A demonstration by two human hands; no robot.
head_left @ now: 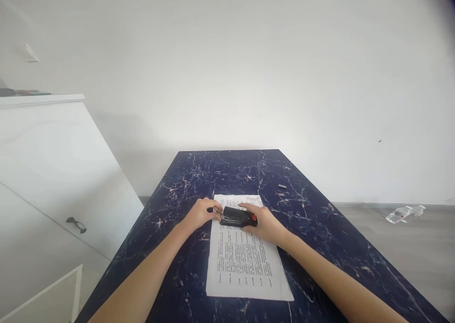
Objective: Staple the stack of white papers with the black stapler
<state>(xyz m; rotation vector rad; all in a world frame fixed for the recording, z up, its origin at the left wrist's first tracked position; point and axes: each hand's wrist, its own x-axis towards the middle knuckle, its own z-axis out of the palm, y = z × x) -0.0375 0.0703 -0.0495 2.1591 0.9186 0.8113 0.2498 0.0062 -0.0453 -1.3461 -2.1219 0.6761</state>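
A stack of printed white paper (243, 261) lies on a dark blue marbled table (320, 233). A black stapler (236, 216) with an orange-red end lies across the upper part of the paper. My right hand (265, 223) is wrapped round the stapler's right end. My left hand (202, 212) pinches the stapler's left tip at the paper's left edge, fingers closed.
A small grey strip, perhaps staples (282, 186), lies on the table's far right. A white cabinet (53, 171) with a dark handle stands to the left. An empty plastic bottle (403, 213) lies on the floor at right. A plain white wall is behind.
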